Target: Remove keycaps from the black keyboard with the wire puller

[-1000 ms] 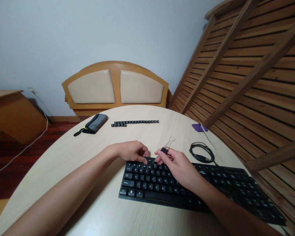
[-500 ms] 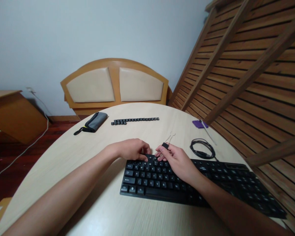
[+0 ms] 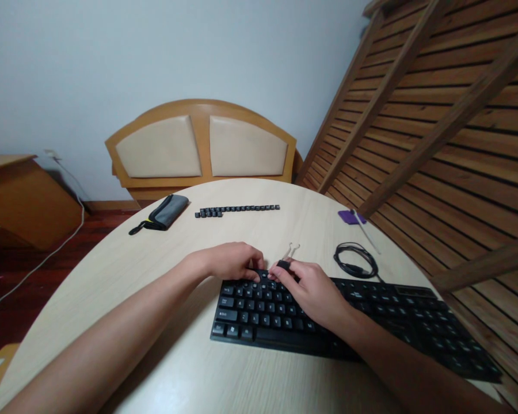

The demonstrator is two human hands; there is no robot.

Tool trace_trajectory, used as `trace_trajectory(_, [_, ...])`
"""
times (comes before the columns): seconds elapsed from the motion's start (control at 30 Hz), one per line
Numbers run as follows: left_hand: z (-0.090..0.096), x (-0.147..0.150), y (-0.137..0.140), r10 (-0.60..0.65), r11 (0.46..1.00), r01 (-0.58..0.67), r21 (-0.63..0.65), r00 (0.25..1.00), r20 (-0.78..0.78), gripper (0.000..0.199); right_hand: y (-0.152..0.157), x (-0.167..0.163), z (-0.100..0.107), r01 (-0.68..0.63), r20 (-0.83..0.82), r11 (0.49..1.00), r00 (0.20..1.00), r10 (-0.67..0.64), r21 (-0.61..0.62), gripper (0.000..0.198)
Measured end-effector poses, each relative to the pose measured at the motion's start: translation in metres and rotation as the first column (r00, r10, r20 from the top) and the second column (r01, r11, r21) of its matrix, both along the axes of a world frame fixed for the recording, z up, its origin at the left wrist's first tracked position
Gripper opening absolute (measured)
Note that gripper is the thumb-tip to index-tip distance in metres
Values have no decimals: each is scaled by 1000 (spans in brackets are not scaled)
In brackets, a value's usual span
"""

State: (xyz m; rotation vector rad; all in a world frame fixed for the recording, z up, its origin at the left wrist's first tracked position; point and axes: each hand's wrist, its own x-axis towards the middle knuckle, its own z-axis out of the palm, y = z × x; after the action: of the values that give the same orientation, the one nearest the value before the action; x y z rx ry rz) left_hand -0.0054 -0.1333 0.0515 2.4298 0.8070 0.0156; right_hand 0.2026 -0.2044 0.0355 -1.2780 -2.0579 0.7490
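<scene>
A pale table (image 3: 302, 230) with a rounded far edge is bearing a black keyboard (image 3: 265, 322), which is lying near and to the right. A black cable (image 3: 349, 268) is lying coiled beyond the keyboard's right part. The left hand (image 3: 235, 261) is resting at its far left edge; whether its fingertips are pinching anything, I cannot tell. Just to the right, the right hand (image 3: 308, 282) is clamping a small wire puller (image 3: 284, 264), whose prongs are pointing far. Loose keycaps (image 3: 242, 209) are forming rows at the far centre.
</scene>
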Motion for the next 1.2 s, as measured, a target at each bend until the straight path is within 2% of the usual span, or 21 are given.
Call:
trace_trajectory(0.1, [-3,-1,2,-12,1000,12,6,1000,-5,18,0,0,-1,10,23,999,1000,-11,37,35])
trace_trajectory(0.4, [-2,-1,1,15,1000,-15,-9,1000,-7,18,1,0,0,-6,0,999,1000,6,38,32])
trace_trajectory(0.57, [-2,-1,1,14,1000,-15,-26,1000,-4,18,0,-1,-1,-1,88,999,996,-3,49,35])
trace_trajectory(0.7, [-3,-1,1,10,1000,-10,-19,1000,-7,21,-1,-1,-5,-24,133,996,991,12,89,37])
trace_trajectory(0.87, [-2,-1,1,14,999,-14,-36,1000,13,19,-1,-2,-5,-29,103,990,995,15,140,36])
trace_trajectory(1.2, [0,0,1,12,999,-12,-32,1000,-14,19,4,0,-5,53,-28,998,998,-54,-39,34])
